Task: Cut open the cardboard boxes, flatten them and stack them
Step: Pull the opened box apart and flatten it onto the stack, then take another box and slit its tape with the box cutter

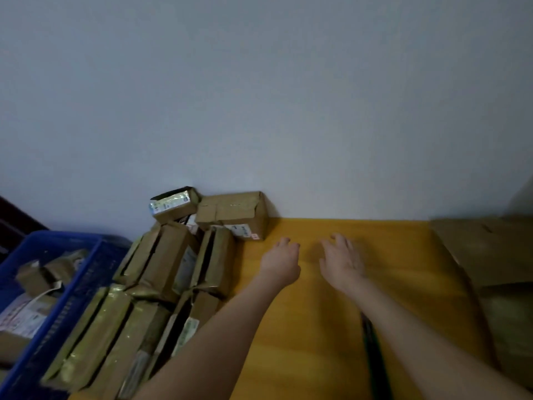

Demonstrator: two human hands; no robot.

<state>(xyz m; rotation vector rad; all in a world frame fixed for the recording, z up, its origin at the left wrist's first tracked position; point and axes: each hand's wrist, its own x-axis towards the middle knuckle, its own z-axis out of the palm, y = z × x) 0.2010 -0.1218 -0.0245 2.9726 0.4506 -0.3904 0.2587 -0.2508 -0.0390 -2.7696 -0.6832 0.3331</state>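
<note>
Yellow table (317, 327) — taped boxes (161, 261) piled | blue crate (86, 284) — small boxes (43, 274) inside

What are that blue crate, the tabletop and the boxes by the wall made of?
Blue crate: likely moulded plastic, with slotted walls. Tabletop: looks like wood or wood laminate, yellow with faint grain. Boxes: brown cardboard, creased, with shiny tape.

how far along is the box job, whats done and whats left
Done: what looks like flat cardboard lies on the right. In hand: nothing; the left hand and right hand hover open over the yellow table. Left: a pile of unflattened boxes, more in the blue crate.
</note>
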